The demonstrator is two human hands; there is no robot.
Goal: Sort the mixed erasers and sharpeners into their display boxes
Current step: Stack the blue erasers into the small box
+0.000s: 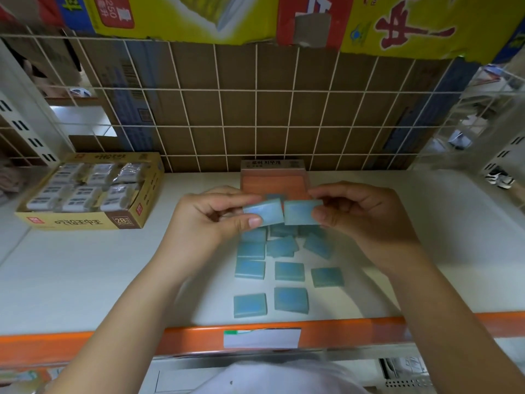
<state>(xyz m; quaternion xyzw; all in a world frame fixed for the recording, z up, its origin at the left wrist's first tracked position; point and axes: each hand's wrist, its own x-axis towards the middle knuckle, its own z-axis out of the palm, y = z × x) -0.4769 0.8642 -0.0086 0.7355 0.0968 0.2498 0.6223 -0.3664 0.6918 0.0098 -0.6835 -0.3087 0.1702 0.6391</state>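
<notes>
Hands meet above the white shelf (85, 274). Left hand (207, 220) pinches one blue eraser (265, 213) between thumb and fingers; the eraser projects from the hand toward 3 o'clock. Right hand (360, 217) pinches a second blue eraser (301, 212), projecting toward 9 o'clock. The two held erasers sit edge to edge. Orange display box (272, 177) stands just beyond them at 12 o'clock. Loose blue erasers (289, 271) lie on the shelf at 6 o'clock. Yellow box of wrapped erasers (88, 191) sits at 9 o'clock, well apart.
</notes>
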